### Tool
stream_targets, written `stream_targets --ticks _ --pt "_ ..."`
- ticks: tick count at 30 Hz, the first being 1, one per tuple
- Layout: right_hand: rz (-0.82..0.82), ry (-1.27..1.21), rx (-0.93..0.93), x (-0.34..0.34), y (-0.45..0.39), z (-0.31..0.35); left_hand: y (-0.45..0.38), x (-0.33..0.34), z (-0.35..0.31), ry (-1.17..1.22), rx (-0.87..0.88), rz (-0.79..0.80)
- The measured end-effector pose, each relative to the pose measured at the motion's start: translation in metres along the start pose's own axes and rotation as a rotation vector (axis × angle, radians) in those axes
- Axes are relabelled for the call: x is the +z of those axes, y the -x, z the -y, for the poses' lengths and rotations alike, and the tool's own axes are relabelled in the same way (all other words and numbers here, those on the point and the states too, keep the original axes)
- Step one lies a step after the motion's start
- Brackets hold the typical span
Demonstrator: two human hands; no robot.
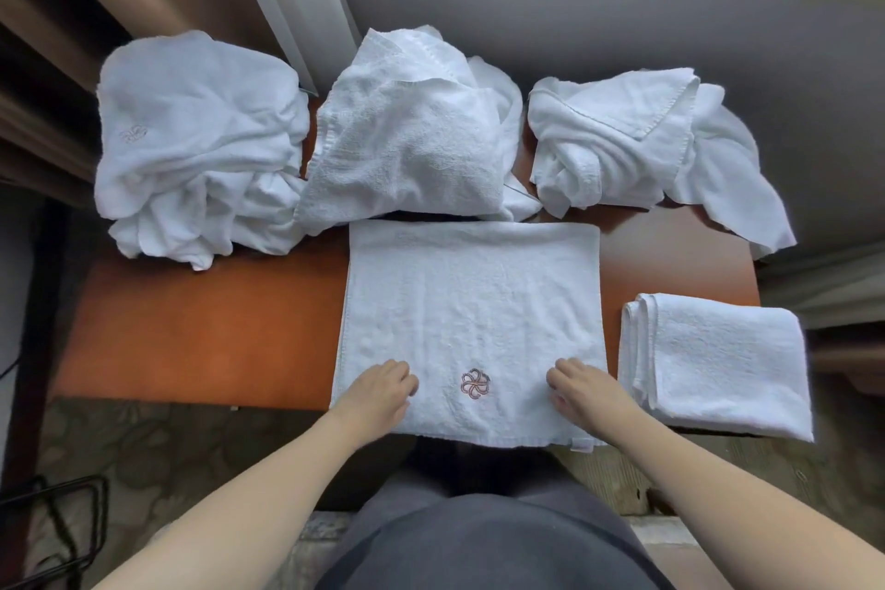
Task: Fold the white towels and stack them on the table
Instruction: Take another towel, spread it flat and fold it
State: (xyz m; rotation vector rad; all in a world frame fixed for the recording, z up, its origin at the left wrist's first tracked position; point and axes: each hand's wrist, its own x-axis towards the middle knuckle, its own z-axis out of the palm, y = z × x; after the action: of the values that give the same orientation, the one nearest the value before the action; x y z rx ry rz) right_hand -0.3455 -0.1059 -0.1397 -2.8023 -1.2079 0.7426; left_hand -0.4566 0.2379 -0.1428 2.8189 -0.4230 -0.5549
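Observation:
A white towel [471, 302] with a small embroidered emblem lies spread flat on the middle of the orange-brown table [201, 326], its near edge hanging slightly over the front. My left hand [380, 390] rests on the towel left of the emblem, fingers curled down onto the cloth. Right of the emblem, my right hand [586, 390] rests the same way. Whether either hand pinches the fabric is not visible. A folded white towel [723, 359] sits at the table's right front corner. Three crumpled white towels lie along the back: left [196, 149], middle [412, 134], right [637, 139].
A grey sofa [622, 5] runs behind the table. Brown curtains [72, 14] hang at the left, and a black metal frame [57, 517] stands on the patterned carpet at lower left. Bare tabletop shows left of the flat towel.

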Motion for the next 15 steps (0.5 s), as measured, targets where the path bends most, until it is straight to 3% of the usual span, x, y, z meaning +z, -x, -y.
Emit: stream_targets --ticks 3,8,12,15 --pt "0.055 -0.027 -0.050 0.018 0.019 0.008 0.010 0.011 -0.017 -0.106 0.058 0.021" --pt "0.205 0.055 0.013 0.034 0.041 0.011 0.018 0.033 -0.027 -0.095 0.000 0.094" --pt "0.122 0.151 0.034 0.033 0.040 0.018 0.020 0.042 -0.019 -0.126 -0.204 0.206" --pt "0.120 0.093 0.036 0.035 0.033 0.013 0.025 0.044 -0.014 -0.137 -0.256 0.205"
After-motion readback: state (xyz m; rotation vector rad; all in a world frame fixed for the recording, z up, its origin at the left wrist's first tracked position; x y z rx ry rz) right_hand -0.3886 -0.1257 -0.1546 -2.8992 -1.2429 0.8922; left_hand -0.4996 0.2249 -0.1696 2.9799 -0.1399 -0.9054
